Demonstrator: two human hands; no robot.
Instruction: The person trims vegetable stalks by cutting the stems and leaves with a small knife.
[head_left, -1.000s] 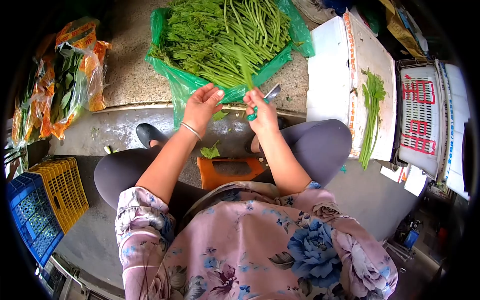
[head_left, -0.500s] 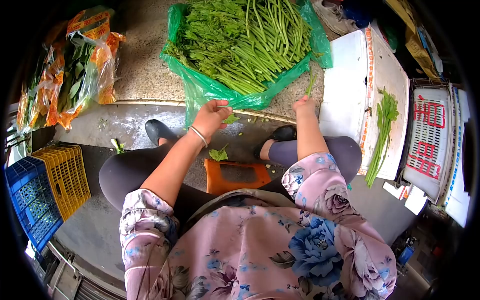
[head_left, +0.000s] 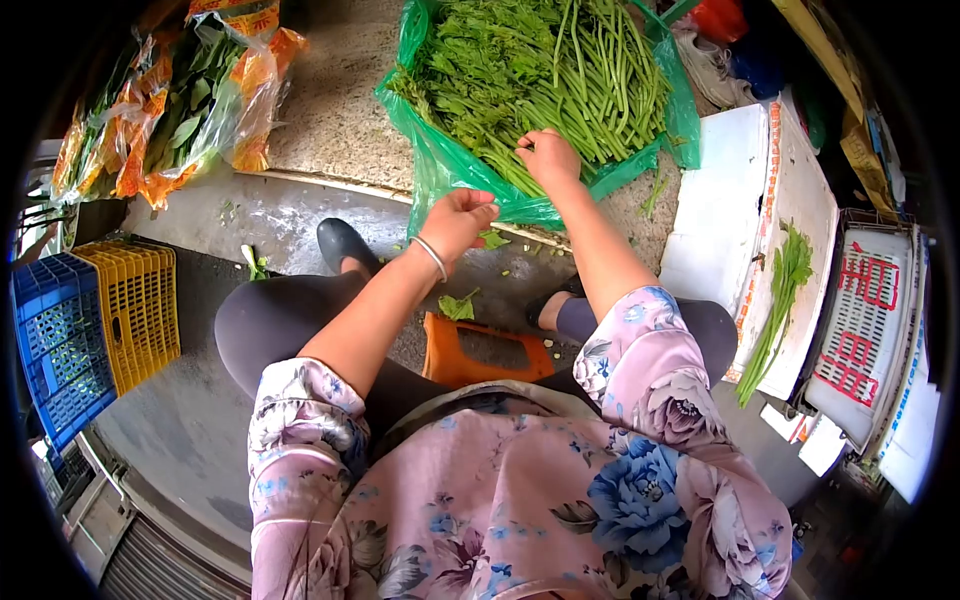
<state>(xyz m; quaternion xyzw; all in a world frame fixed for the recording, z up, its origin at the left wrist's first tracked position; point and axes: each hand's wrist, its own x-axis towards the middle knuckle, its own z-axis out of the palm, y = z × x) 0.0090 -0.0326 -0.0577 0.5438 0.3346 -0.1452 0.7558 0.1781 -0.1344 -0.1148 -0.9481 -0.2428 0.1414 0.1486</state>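
One heap of greens [head_left: 540, 80] in one green bag [head_left: 432, 168]

Left hand [head_left: 458, 225] near the bag's front edge, fingers bent; right hand [head_left: 550, 160] over the stems [head_left: 610, 110], fingers curled, apart from it. Can't tell whether either grips anything. Bag sits on a stone slab [head_left: 330, 120]; front rim looks low, so a careless pull might spill stems. Count: one blue crate [head_left: 50, 285], one yellow crate [head_left: 130, 258], one bag, one loose bundle [head_left: 778, 305] on one white box [head_left: 802, 195].

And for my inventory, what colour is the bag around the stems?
The bag is green, seen in the head view.
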